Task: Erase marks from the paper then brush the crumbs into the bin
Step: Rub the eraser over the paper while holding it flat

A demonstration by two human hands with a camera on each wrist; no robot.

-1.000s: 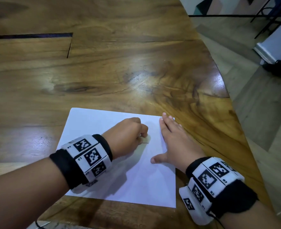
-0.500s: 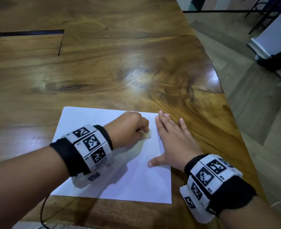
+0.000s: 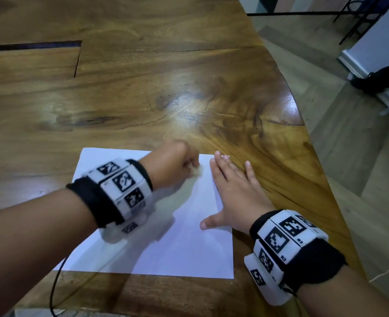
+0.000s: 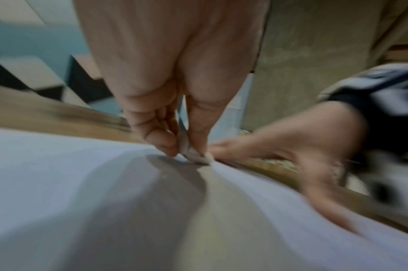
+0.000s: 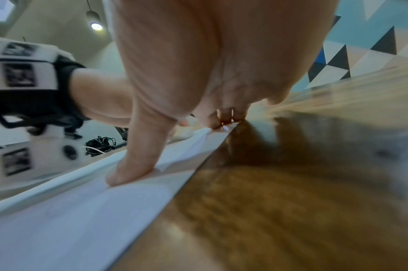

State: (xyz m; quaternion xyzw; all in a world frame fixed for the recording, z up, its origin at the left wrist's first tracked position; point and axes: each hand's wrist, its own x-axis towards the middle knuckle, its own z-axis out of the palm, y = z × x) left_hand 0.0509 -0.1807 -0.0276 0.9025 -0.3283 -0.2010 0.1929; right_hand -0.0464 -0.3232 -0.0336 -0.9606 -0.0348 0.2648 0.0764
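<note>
A white sheet of paper (image 3: 184, 248) lies on the wooden table (image 3: 143, 99) near its front edge. My left hand (image 3: 177, 165) pinches a small pale eraser (image 3: 197, 171) and presses it on the paper near the far right corner; in the left wrist view the eraser (image 4: 193, 155) sits between thumb and fingers, touching the paper (image 4: 59, 183). My right hand (image 3: 232, 193) lies flat with spread fingers across the paper's right edge, thumb on the sheet. The right wrist view shows that thumb (image 5: 138, 165) pressed on the paper (image 5: 82, 210). No marks, crumbs or bin are visible.
The table's curved right edge (image 3: 303, 124) runs close to my right hand, with tiled floor beyond. A dark slot (image 3: 31, 45) cuts the tabletop at the far left. A black cable (image 3: 54, 291) hangs off the front edge. A black object (image 3: 375, 80) lies on the floor.
My left hand with the eraser has slid slightly away and right across the paper and is motion-blurred. The small dark mark seen beside it earlier no longer shows. My right hand stays flat.
</note>
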